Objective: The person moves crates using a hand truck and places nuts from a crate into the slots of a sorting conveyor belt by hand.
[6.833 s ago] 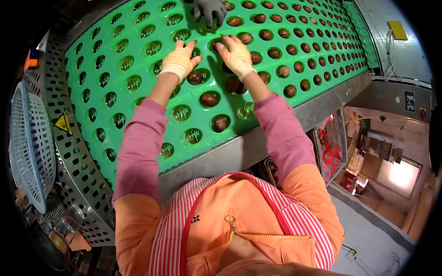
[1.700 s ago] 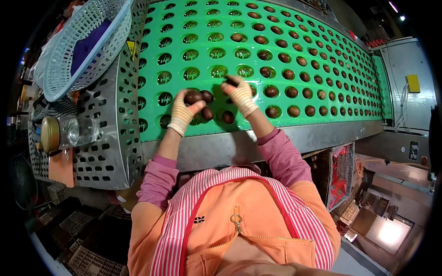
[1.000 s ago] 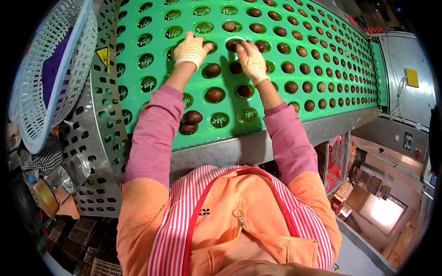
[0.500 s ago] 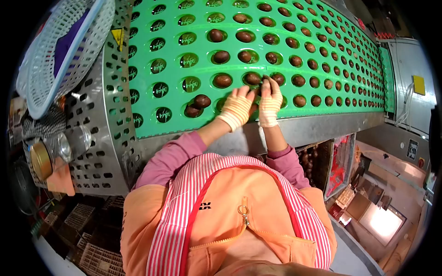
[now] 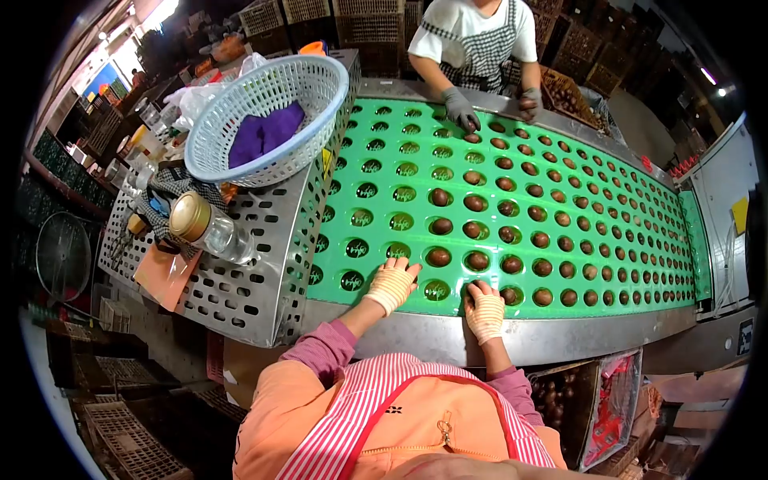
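A green tray (image 5: 376,308) has rows of round cups. Many on the right hold dark brown round items (image 5: 438,257); those towards the left show pale marks at the bottom. My left hand (image 5: 392,286), in a striped fingerless glove, curls its fingers over the front rows; what lies under them is hidden. Beside a front-row cup without a brown item (image 5: 436,290), my right hand (image 5: 485,310) bends its fingers down onto the tray, and they hide whatever they hold.
Across the tray a co-worker in a checked apron (image 5: 485,56) has one gloved hand (image 5: 462,110) at a brown item and another raised. On the perforated metal ledge (image 5: 264,276) at left stand a blue basket (image 5: 205,132) with purple cloth and a jar (image 5: 228,240).
The view has tilted up, bringing the co-worker into sight. My hands have moved apart, the left one going leftwards to where two brown items lay together.
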Tool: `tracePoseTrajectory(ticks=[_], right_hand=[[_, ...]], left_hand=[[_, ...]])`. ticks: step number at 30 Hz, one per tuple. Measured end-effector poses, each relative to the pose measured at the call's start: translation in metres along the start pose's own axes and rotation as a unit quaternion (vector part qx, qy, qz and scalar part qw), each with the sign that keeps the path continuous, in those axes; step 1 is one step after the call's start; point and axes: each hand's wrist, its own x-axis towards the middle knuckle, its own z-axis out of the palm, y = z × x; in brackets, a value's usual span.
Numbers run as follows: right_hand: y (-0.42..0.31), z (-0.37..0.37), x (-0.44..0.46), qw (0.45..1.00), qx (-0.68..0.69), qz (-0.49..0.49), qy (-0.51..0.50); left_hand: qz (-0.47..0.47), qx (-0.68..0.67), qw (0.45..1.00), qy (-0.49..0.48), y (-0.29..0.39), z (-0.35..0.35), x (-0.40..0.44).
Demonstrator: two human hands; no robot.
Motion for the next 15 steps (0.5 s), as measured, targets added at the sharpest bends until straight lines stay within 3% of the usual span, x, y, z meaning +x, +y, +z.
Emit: tracePoseTrajectory(ticks=[2,4,7,8,10,12,13,14,15], right_hand=[[0.001,0.002,0.0,1.0,0.001,0.002,0.009],[0.002,0.002,0.0,0.999,0.012,0.004,0.04],[0.007,0.007,-0.006,0.989,0.053,-0.008,0.134],[0.008,0.003,-0.009,0.982,0.082,-0.016,0.168],[0.012,0.001,-0.028,0.978,0.114,0.011,0.174],[0.008,-0.02,-0.054,0.974,0.156,0.035,0.163],[0.016,-0.019,-0.07,0.973,0.154,0.039,0.165],[0.015,-0.026,-0.088,0.964,0.199,0.076,0.156],[0.017,-0.038,-0.096,0.965,0.186,0.076,0.168]], left_hand=[[0.003,-0.003,0.999,0.034,0.01,0.004,-0.001],[0.022,-0.09,0.987,0.131,0.03,0.009,-0.001],[0.04,0.035,0.997,0.061,0.055,0.017,0.0],[0.039,0.039,0.995,0.077,0.055,0.025,0.003],[0.051,0.048,0.993,0.093,0.051,0.04,0.006],[0.085,0.071,0.994,0.012,0.045,0.032,0.014],[0.134,0.023,0.989,0.06,0.04,0.035,0.014],[0.088,-0.024,0.996,0.012,0.056,0.016,0.006],[0.117,-0.042,0.991,0.038,0.046,0.026,0.011]])
